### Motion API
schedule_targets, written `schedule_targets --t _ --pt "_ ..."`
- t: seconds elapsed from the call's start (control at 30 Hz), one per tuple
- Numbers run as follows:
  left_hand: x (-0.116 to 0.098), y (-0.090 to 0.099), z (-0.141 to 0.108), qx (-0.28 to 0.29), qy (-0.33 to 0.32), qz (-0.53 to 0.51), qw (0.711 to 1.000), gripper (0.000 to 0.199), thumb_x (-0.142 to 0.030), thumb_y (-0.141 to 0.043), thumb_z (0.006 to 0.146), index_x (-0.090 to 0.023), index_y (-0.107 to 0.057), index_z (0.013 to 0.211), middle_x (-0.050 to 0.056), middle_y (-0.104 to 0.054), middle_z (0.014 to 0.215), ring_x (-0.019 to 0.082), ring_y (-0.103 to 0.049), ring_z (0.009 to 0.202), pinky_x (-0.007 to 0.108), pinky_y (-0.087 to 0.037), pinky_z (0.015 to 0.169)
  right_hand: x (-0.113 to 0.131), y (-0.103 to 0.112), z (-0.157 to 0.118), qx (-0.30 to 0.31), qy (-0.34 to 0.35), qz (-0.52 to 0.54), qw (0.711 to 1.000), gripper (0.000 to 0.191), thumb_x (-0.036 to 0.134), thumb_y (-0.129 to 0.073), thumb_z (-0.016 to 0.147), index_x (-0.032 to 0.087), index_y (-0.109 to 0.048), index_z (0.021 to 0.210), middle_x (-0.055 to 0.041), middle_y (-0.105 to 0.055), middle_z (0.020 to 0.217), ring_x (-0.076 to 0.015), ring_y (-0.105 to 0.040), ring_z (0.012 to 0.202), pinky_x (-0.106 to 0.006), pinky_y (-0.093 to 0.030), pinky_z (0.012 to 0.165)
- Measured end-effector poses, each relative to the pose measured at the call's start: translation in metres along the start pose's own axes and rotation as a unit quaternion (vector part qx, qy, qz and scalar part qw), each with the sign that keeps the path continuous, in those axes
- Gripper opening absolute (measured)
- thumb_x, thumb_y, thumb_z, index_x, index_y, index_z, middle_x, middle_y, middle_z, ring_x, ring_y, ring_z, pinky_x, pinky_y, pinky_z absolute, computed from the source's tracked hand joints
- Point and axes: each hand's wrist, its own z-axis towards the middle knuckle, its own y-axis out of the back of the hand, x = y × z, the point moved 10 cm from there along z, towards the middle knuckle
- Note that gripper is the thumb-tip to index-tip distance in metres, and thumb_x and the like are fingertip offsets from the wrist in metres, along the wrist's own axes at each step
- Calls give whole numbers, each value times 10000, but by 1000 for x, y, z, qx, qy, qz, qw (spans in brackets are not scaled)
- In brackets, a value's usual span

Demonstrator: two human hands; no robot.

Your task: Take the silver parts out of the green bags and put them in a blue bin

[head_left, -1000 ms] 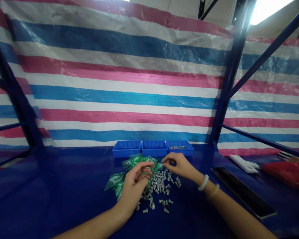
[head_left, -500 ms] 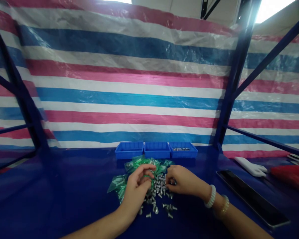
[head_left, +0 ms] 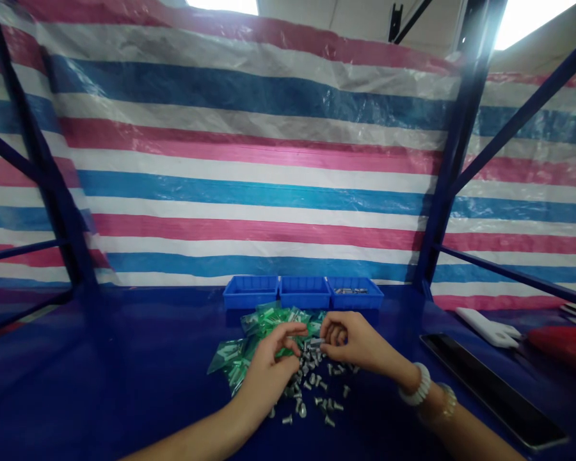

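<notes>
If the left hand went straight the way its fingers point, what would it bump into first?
Probably the fingers of the right hand, across a small gap from the left hand, though depth is unclear.

Shiny metal screws (head_left: 330, 404), glossy clear-green plastic bags (head_left: 228, 354), smooth blue plastic bins (head_left: 251, 299), crinkled, shiny striped sheeting (head_left: 269, 224)

The sheet (head_left: 269, 176) is striped across in pink, white, light blue and a darker blue, greyish near the top; the bench (head_left: 148, 358) is deep blue, the frame (head_left: 444, 173) dark blue; bins (head_left: 304, 294) bright blue; bags (head_left: 228, 355) clear green; screws (head_left: 329, 404) silver-grey; one bracelet (head_left: 418, 385) whitish, the other (head_left: 447, 402) pale yellow; the slab (head_left: 489, 387) black with a silvery edge; the pouch (head_left: 561, 346) red.
</notes>
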Motion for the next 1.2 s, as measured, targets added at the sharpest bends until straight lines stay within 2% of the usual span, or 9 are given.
schedule_targets --t 0.1,0.2,0.37,0.43,0.53,0.67,0.8,1.0,1.2 --pt "11 -9 0 33 35 21 999 550 -94 -475 554 -177 -611 1080 -5 -547 728 156 -497 657 260 -354 593 15 3 -2 -37 44 26 998 148 90 -607 656 164 -569 779 53 -525 601 -89 -486 529 -193 -383 503" --pt "18 -16 -1 56 51 6 997 599 -105 -466 542 -161 -588 1126 2 -546 758 158 -494 680 252 -345 585 31 3 -8 -78 97 -11 992 155 83 -610 661 177 -576 779 74 -460 573 -85 -433 523 -194 -341 501" --pt "15 -36 -6 136 43 -25 989 351 -92 -462 508 -135 -637 809 -21 -506 658 149 -470 662 250 -338 600 55 -6 -19 -100 192 -56 975 146 100 -640 692 189 -601 801 44 -505 662 -105 -475 604 -210 -360 553" --pt "15 -36 -7 131 52 -36 989 305 -79 -466 498 -134 -628 750 -31 -487 619 145 -465 658 247 -331 602 60 -9 -22 -96 222 -67 968 133 111 -644 716 193 -609 814 29 -525 698 -117 -499 646 -219 -377 580" --pt "15 -25 -6 78 68 -64 993 401 -64 -475 507 -140 -658 855 -30 -511 629 143 -481 681 250 -342 636 63 -2 -24 -115 240 -72 961 112 127 -638 748 190 -616 838 14 -546 713 -128 -523 670 -234 -405 608" --pt "7 -17 -5 46 50 -98 993 555 -61 -482 534 -184 -645 1050 -1 -589 773 143 -514 733 260 -375 679 61 16 -23 -159 221 -43 961 96 162 -654 744 179 -606 825 3 -582 710 -130 -543 647 -247 -441 602" --pt "3 -17 -7 48 44 -110 992 577 -55 -494 538 -203 -625 1081 35 -618 959 142 -535 752 263 -407 665 51 24 -19 -164 185 52 968 103 141 -644 719 185 -583 789 1 -605 735 -135 -582 667 -259 -490 625" --pt "-23 -4 -8 18 -85 -83 993 541 -51 -443 557 -202 -643 1036 39 -625 876 197 -566 868 322 -446 757 25 8 -5 -106 121 240 957 161 158 -683 709 193 -556 802 -15 -625 834 -147 -623 788 -261 -523 689" --pt "-38 -2 -6 37 -165 -18 985 587 -18 -406 541 -215 -650 1037 47 -646 1045 205 -586 938 328 -461 780 8 -9 5 -40 83 322 942 229 212 -737 690 195 -547 818 -14 -657 847 -157 -647 818 -287 -519 742"
